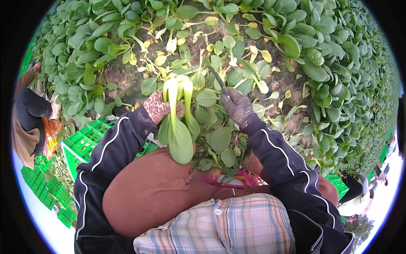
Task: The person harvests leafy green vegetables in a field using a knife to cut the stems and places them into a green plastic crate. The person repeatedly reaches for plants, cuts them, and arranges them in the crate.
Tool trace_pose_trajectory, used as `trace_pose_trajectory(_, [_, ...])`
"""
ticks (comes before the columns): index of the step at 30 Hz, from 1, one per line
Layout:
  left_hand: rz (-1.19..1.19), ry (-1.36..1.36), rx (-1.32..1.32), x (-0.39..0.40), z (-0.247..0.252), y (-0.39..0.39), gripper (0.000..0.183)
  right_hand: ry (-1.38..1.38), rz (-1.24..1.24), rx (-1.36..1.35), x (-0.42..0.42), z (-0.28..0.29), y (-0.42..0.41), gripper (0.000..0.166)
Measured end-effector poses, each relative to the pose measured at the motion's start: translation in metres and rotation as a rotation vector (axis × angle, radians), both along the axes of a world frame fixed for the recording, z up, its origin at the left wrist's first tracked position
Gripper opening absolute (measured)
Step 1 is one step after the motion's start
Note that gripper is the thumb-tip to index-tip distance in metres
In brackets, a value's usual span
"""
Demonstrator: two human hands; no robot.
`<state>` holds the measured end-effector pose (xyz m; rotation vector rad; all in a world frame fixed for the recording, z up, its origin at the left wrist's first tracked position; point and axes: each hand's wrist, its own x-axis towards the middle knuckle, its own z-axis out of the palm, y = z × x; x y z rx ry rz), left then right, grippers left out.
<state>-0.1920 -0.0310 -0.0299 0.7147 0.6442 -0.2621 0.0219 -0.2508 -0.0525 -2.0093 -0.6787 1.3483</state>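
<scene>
My left hand (157, 107), in a patterned glove, is shut on a head of bok choy (173, 95). Its pale cut base points away from me, and the green leaves hang down over my knee. In a dark, soiled glove, my right hand (236, 106) grips a curved harvesting knife (216, 77), its blade slanting up and left over the fallen leaves. The knife's handle is hidden inside my fist. Blade and bok choy are apart. A cut bok choy plant (253, 74) lies on the soil just beyond my right hand.
Standing bok choy grows densely at left (82, 57), ahead and right (342, 63). Yellowed leaves (160, 60) litter the bare soil (122, 74). A green plastic crate (84, 139) stands by my left elbow. A co-worker (30, 117) squats at far left, with more green crates (36, 182) nearby.
</scene>
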Motion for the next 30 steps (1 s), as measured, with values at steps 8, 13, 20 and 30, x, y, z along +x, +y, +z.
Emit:
trace_pose_trajectory(8, [-0.128, 0.286, 0.803, 0.030, 0.023, -0.028, 0.067, 0.563, -0.327, 0.270, -0.061, 0.027, 0.077, 0.059])
trace_pose_trajectory(13, [-0.172, 0.168, 0.665, 0.016, -0.003, -0.018, 0.092, 0.628, -0.435, 0.320, -0.070, 0.020, 0.102, 0.062])
trace_pose_trajectory(20, [-0.542, 0.396, 1.086, 0.003, -0.003, 0.057, 0.060, 0.724, -0.440, 0.204, -0.078, -0.013, 0.115, 0.037])
trace_pose_trajectory(30, [-1.243, 1.230, 1.564, -0.138, -0.040, 0.208, 0.038, 0.379, -0.111, -0.097, -0.051, -0.033, 0.097, 0.028])
